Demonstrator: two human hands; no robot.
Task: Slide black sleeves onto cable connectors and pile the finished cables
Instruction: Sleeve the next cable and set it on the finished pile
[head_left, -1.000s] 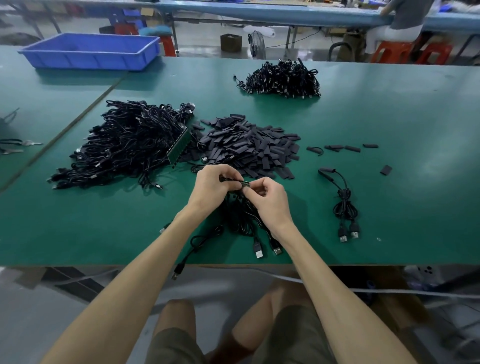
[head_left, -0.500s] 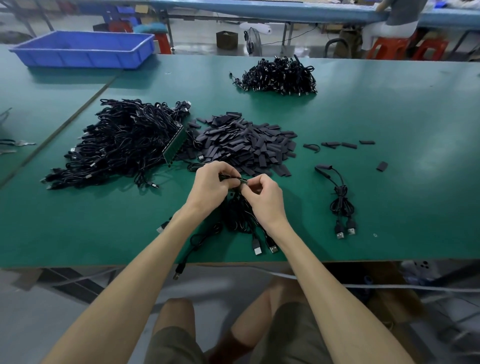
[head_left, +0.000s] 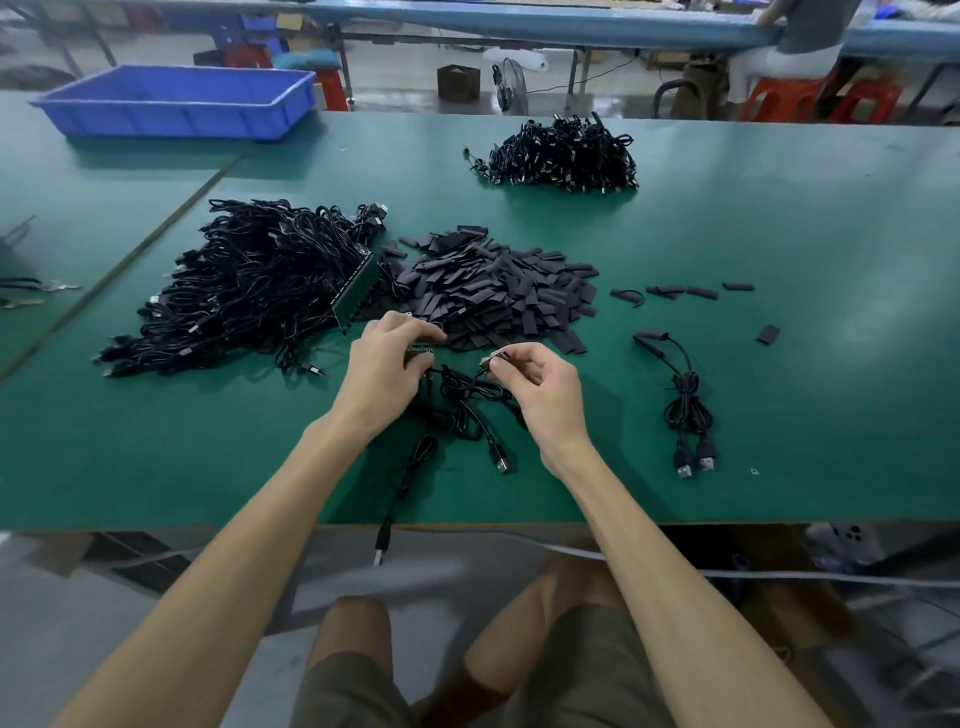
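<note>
My right hand (head_left: 537, 384) pinches the small connector end of a black cable (head_left: 462, 410) between thumb and fingers. The cable's coil lies on the green table (head_left: 779, 389) between my hands, its USB plug (head_left: 501, 462) near the front edge. My left hand (head_left: 387, 364) reaches with curled fingers to the near edge of the heap of black sleeves (head_left: 493, 291) and holds a small dark part; what exactly it grips is hidden. A big tangle of black cables (head_left: 244, 291) lies to the left. A smaller pile of cables (head_left: 563, 156) sits at the back.
A sleeved cable pair (head_left: 685, 405) lies at the right with two USB plugs. Loose sleeves (head_left: 685, 291) are scattered beyond it. A blue bin (head_left: 176, 101) stands at the back left. Another cable (head_left: 405, 483) hangs over the front edge. A person sits at the far bench (head_left: 800, 31).
My hands have moved apart. The left hand went up to the sleeve heap; the right hand stayed with the cable's connector end pinched.
</note>
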